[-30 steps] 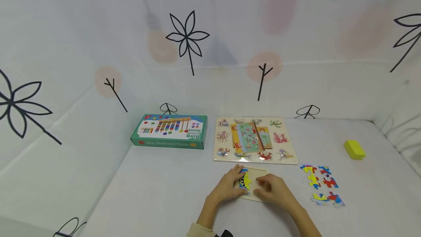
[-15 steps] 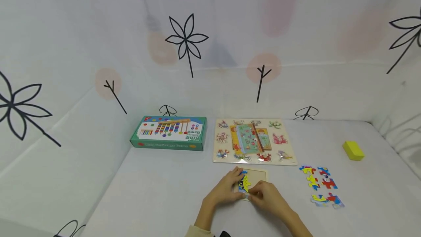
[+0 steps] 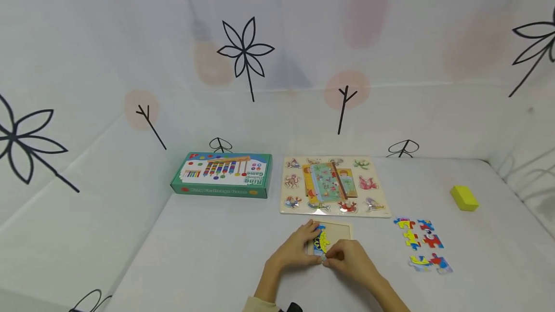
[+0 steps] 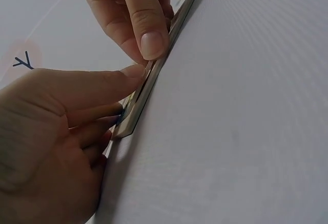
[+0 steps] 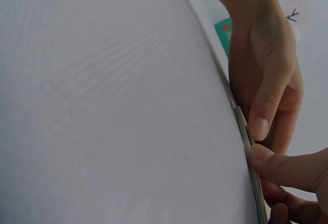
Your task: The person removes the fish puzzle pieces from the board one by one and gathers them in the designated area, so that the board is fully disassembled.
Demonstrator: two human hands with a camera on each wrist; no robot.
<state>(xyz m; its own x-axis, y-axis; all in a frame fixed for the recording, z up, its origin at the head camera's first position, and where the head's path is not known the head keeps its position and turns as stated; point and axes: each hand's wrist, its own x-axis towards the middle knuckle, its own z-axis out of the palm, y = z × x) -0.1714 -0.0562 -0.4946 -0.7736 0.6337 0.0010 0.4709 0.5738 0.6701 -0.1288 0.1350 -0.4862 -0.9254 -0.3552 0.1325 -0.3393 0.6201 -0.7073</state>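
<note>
A small wooden puzzle tray (image 3: 341,231) lies on the table, with joined yellow and blue puzzle pieces (image 3: 322,242) along its left side. My left hand (image 3: 291,248) rests on that side, fingers extended along the edge and thumb at the near rim. Curled over the near left corner, my right hand (image 3: 353,261) pinches a small pale blue puzzle piece (image 3: 323,256) between thumb and forefinger. Both thumbs almost meet there. In the left wrist view the tray's edge (image 4: 138,116) shows under the left thumb; the right fingertips mostly hide the piece.
Several loose puzzle pieces (image 3: 431,240) lie to the right of the tray. Behind it is a larger sea-animal puzzle board (image 3: 288,191) with small boards stacked on top. A green game box (image 3: 221,190) stands at the back left, a yellow block (image 3: 465,198) at the right.
My right hand has moved left and nearer from over the tray's bare part to its near left corner, where it now pinches the piece. The left hand has stayed nearly still.
</note>
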